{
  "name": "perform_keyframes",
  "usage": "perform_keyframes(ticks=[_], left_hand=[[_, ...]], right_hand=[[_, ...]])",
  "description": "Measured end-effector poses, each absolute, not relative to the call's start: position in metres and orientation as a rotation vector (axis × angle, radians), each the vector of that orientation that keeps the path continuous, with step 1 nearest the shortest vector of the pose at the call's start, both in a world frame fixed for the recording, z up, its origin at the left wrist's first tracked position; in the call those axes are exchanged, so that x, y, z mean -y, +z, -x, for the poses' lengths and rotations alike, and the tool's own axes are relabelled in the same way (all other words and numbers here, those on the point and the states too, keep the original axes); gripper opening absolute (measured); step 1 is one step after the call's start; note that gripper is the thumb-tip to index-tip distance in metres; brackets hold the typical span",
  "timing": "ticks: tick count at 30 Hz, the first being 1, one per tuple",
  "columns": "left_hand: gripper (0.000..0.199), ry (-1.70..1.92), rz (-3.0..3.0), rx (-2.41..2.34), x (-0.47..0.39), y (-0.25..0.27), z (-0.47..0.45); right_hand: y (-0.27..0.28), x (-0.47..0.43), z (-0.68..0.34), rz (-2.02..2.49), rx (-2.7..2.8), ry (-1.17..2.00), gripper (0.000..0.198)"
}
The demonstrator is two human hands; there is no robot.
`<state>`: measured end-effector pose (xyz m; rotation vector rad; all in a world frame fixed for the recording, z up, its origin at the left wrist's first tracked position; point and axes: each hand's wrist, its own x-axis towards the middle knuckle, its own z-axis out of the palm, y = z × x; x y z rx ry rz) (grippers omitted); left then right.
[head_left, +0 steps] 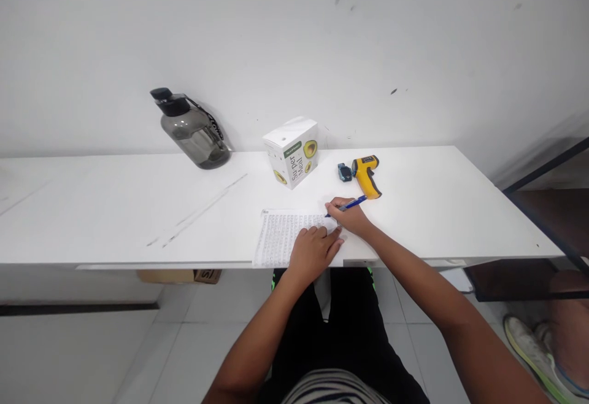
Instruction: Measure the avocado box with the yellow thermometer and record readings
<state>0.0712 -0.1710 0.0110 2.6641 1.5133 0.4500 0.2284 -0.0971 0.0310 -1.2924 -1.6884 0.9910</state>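
Note:
A sheet of paper (pixel 276 241) covered in rows of handwriting lies at the front edge of the white table. My left hand (pixel 315 249) rests on its lower right part, fingers stretched out and pointing to the right. In my right hand (pixel 348 215) is a blue pen (pixel 355 202), gripped near its tip. The tip meets the paper close to the top right corner. My right hand sits at the sheet's right side, partly covering that edge.
Behind the paper stands a white avocado-printed box (pixel 294 153). A yellow infrared thermometer (pixel 367 177) lies beside a small dark blue device (pixel 344 172). A grey bottle (pixel 196 134) stands by the wall. Below are a cardboard box (pixel 179 275) and another person's shoe (pixel 529 352).

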Motion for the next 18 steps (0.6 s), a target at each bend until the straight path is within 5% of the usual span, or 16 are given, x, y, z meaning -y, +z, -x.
perform_keyframes(ticks=[18], left_hand=[[0.043, 0.494, -2.642, -1.524, 0.1719, 0.0092, -0.0722]], right_hand=[[0.0286, 0.0954, -0.2297, 1.282, 1.666, 1.007, 0.033]])
